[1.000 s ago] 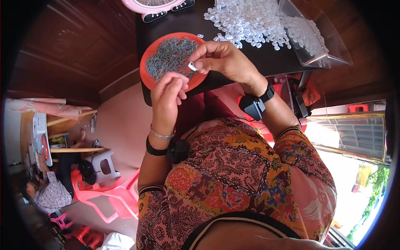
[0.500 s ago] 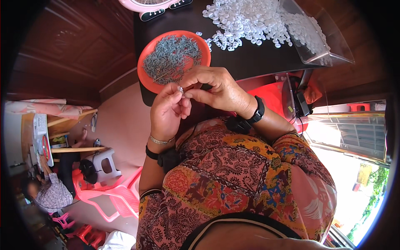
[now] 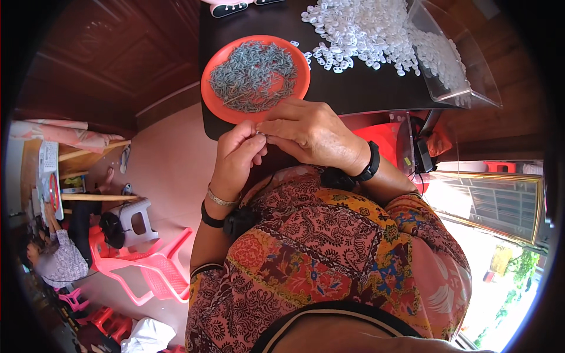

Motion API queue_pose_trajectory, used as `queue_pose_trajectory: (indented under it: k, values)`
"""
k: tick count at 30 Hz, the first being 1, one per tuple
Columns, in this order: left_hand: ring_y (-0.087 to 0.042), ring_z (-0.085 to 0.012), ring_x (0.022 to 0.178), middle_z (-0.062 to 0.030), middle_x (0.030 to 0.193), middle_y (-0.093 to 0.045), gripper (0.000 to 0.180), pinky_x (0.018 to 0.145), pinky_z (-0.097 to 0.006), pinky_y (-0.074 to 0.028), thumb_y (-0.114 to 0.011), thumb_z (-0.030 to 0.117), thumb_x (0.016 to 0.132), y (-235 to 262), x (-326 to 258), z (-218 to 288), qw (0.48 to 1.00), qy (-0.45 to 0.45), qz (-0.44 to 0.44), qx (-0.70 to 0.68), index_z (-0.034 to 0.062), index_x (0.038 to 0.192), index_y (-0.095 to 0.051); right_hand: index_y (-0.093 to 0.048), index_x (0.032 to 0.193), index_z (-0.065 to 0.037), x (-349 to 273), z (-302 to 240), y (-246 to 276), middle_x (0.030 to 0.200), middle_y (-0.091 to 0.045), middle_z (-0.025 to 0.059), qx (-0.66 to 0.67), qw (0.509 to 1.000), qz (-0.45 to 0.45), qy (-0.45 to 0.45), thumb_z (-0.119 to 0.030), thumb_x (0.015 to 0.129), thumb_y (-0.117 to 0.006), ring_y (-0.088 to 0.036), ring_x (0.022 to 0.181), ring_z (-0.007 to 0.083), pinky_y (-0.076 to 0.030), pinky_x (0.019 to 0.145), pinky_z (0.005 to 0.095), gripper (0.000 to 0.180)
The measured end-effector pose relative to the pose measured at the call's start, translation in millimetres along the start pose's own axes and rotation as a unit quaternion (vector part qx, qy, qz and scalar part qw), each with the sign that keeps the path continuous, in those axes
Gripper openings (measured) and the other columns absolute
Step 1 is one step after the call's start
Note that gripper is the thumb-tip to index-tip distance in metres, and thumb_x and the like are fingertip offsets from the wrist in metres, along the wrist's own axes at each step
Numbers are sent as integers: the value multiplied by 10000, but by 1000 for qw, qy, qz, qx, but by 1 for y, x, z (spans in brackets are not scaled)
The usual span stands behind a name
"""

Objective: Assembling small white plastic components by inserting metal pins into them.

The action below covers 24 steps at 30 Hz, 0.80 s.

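My left hand (image 3: 236, 152) and my right hand (image 3: 315, 134) meet fingertip to fingertip just off the near edge of the dark table. Pinched in my left fingers is a small white plastic piece (image 3: 259, 133), mostly covered by the fingertips. My right fingers are closed against it, and whatever they grip is hidden. Right beyond the hands sits an orange plate (image 3: 207, 88) holding many small grey screws (image 3: 250, 67). A heap of small white plastic pieces with holes (image 3: 365, 32) lies on the table to the right of the plate.
A clear plastic tray (image 3: 465, 94) with more white pieces stands at the table's right end. The dark table (image 3: 376, 94) ends close to my hands. Off to the left are a pink plastic chair (image 3: 162, 273), a grey stool (image 3: 138, 223) and a seated person (image 3: 67, 259).
The view has shifted slightly, so the plate and heap appear farther right. My right fingers have closed in over the white piece, which now shows less.
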<state>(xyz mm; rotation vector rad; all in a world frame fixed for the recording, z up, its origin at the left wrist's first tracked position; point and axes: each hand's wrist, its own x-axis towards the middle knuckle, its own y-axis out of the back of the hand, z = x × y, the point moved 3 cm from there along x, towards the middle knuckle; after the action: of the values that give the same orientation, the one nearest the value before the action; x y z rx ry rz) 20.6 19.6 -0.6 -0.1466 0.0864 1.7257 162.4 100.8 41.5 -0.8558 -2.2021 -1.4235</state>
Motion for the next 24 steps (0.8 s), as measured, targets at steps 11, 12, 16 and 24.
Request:
queue_pose_trajectory:
  k: [11,12,16,24]
  values:
    - [-441,-46,515,21,615,-522,182,467,-198,-298,-521,198,855,13,-5,-9,996,0,49,-80,70,730,-559,-676,873,-76,33,68,8,841,-636,76,-166,978,-96,-82,-145,780,-615,-623,784,290,-501,663,385,131]
    - [-441,-46,515,21,615,-522,182,467,-198,-298,-521,198,855,14,-5,-9,995,-1,50,-83,70,730,-559,-676,873,-76,36,76,5,841,-636,76,-167,978,-98,-81,-145,780,-615,-623,784,290,-501,663,385,131]
    - [-457,-67,498,-6,605,-531,180,456,-196,-319,-507,194,843,14,-6,-8,996,4,52,-77,51,747,-556,-654,795,-85,42,82,-8,789,-611,73,-240,957,-154,-53,-142,760,-617,-617,757,287,-510,655,388,77]
    - [-450,-66,493,0,594,-524,180,451,-200,-306,-501,188,846,12,-6,-5,997,5,41,-72,53,738,-551,-647,733,-51,52,71,-21,772,-626,99,-331,921,-200,45,-102,729,-576,-635,767,287,-519,665,382,88]
